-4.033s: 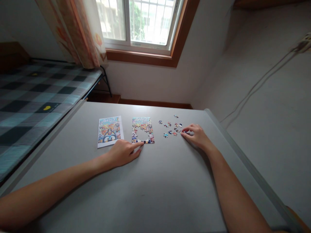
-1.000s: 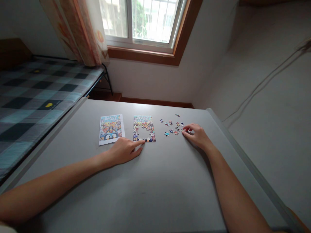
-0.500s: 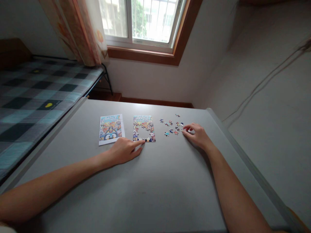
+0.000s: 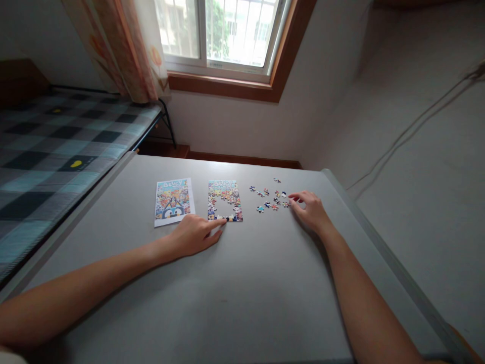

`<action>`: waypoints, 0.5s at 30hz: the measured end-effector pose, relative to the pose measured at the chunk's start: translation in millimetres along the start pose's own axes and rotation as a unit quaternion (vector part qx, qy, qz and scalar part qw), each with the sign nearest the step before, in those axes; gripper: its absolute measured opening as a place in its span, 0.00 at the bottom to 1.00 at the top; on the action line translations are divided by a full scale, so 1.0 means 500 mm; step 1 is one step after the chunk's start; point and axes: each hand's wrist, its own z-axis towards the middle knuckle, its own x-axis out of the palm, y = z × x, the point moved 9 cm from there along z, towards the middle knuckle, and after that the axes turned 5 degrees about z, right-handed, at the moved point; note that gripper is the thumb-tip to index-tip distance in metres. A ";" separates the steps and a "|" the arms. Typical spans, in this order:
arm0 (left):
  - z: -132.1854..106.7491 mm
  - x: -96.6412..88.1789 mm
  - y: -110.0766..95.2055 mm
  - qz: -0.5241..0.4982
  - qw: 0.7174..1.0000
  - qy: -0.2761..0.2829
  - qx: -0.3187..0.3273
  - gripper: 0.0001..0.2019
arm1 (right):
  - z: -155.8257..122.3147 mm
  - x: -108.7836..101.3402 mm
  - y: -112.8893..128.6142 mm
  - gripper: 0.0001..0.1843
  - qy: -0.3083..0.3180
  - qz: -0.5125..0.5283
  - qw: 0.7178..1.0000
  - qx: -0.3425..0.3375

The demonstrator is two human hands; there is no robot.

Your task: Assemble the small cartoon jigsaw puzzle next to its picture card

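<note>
We are leaning on the counter [image 4: 242, 293], and little is changing since half a second ago. The puzzle [image 4: 225, 200] is keeping its gap. Our left hand [image 4: 193, 235] is staying spread and empty, forefinger pressing the puzzle's 6 o'clock edge. Our right hand [image 4: 309, 211] is edging toward 12, fingers curling at the pieces [image 4: 270, 198] lying at the puzzle's 3 o'clock. Whether they are pinching one, we cannot tell.

Daylight enters through the window [image 4: 223, 35], which is overexposed. Away from the window the room is dim, shadows soft. Edges bend; focus acceptable.
</note>
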 end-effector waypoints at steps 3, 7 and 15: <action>0.001 -0.001 -0.001 0.001 1.000 0.003 0.001 0.17 | 0.000 0.001 -0.002 0.11 0.001 0.001 1.000 -0.002; 0.001 -0.004 -0.002 0.005 1.000 0.000 0.002 0.17 | -0.001 0.003 -0.003 0.11 0.004 0.000 1.000 -0.002; 0.001 -0.001 -0.002 0.003 1.000 0.001 0.003 0.17 | 0.000 0.007 -0.002 0.12 0.014 -0.003 1.000 0.003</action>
